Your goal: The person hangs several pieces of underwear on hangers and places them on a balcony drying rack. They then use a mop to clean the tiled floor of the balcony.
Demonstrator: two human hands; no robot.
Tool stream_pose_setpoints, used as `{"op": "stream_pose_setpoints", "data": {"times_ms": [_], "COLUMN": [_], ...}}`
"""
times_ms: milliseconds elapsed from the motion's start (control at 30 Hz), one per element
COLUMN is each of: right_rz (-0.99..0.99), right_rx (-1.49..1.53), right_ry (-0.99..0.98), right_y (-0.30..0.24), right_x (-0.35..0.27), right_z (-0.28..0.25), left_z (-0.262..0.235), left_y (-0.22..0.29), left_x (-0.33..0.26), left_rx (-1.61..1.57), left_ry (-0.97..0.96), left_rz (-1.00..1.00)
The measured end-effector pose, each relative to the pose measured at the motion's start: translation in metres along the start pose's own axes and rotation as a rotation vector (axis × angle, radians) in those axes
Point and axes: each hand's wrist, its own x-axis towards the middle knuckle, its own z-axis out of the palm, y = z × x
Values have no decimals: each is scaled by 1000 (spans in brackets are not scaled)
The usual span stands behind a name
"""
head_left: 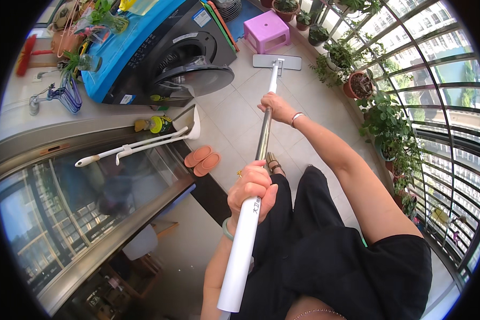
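A flat mop (263, 140) with a white and metal pole slants away from me across the tiled floor. My left hand (250, 188) is wrapped round the thick white upper part of the pole, near my body. Farther down, my right hand (277, 108) grips the pole just where the metal section meets the white lower tube. The grey rectangular mop head (292, 63) lies flat on the floor tiles, close in front of a pink plastic stool (266, 31).
A dark washing machine (170, 58) stands at left with its round door (194, 80) swung out. Pink slippers (202, 160) and a long-handled white dustpan (188, 127) sit by the sliding door. Potted plants (359, 84) line the railing (440, 85) at right.
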Motion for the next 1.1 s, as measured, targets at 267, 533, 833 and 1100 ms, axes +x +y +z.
{"op": "stream_pose_setpoints", "data": {"times_ms": [267,533,833,1100], "right_rz": [144,104,-73,-164], "right_rx": [26,105,297,123], "right_ry": [121,-97,-344,-630], "right_y": [-56,-137,-199,-233], "right_x": [38,38,20,-74], "right_z": [74,136,170,163], "left_z": [-95,-131,-119,-63], "left_y": [2,52,86,146], "left_x": [8,-46,-112,-173], "left_rx": [53,170,360,358], "left_ry": [-30,179,378,591], "left_rz": [-25,-180,-209,-260]}}
